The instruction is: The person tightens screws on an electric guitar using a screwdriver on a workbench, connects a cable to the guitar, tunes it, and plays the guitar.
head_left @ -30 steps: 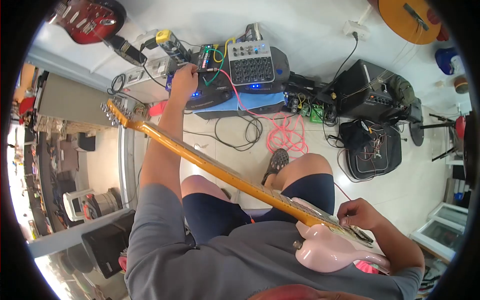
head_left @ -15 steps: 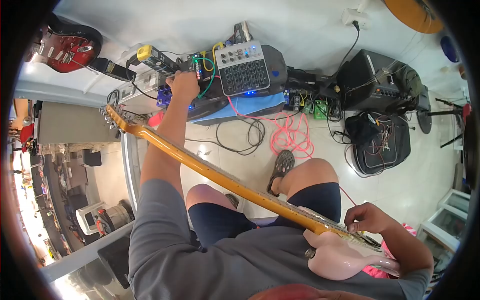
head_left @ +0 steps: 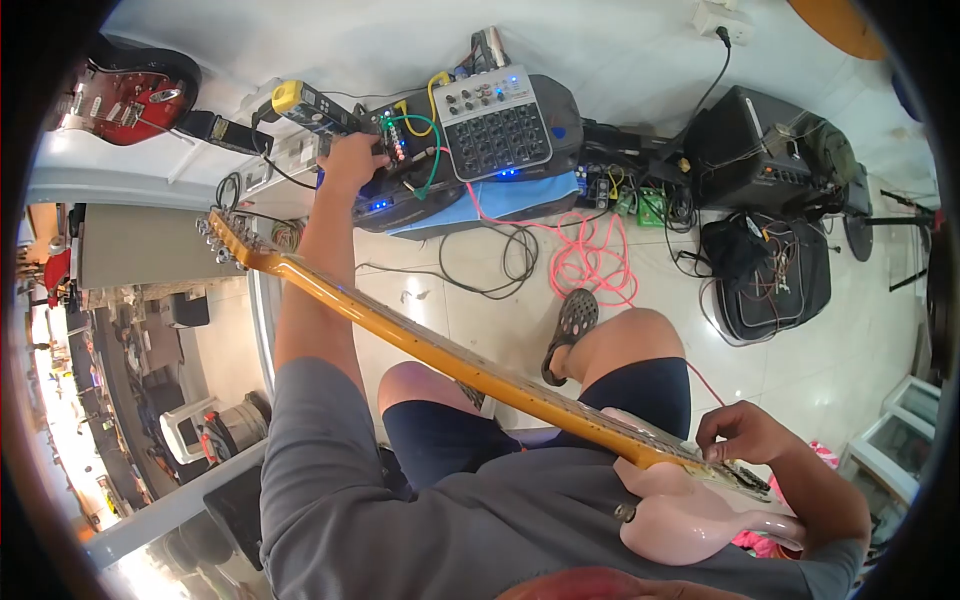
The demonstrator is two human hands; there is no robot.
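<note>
A pink electric guitar (head_left: 668,522) lies across my lap, its amber neck (head_left: 440,345) pointing to the upper left. My left hand (head_left: 352,162) reaches past the neck to the small lit device with a green cable (head_left: 393,140); its fingertips are near the device's left side, and the contact is partly hidden. Over the guitar's strings near the bridge, my right hand (head_left: 745,433) is curled with thumb and index finger close together; whether it pinches anything is too small to tell. A grey mixer (head_left: 495,125) with blue lights stands right of the device.
A yellow-topped handheld device (head_left: 300,103) lies left of the lit device. Pink cable (head_left: 592,262) and black cables lie coiled on the floor. At the right are a black amplifier (head_left: 745,150) and an open black case (head_left: 775,290). A red guitar (head_left: 130,105) is at the upper left.
My left hand has shifted slightly left since half a second ago, and its thumb and fingers now show more spread. The view has moved a little; my right hand stays over the strings.
</note>
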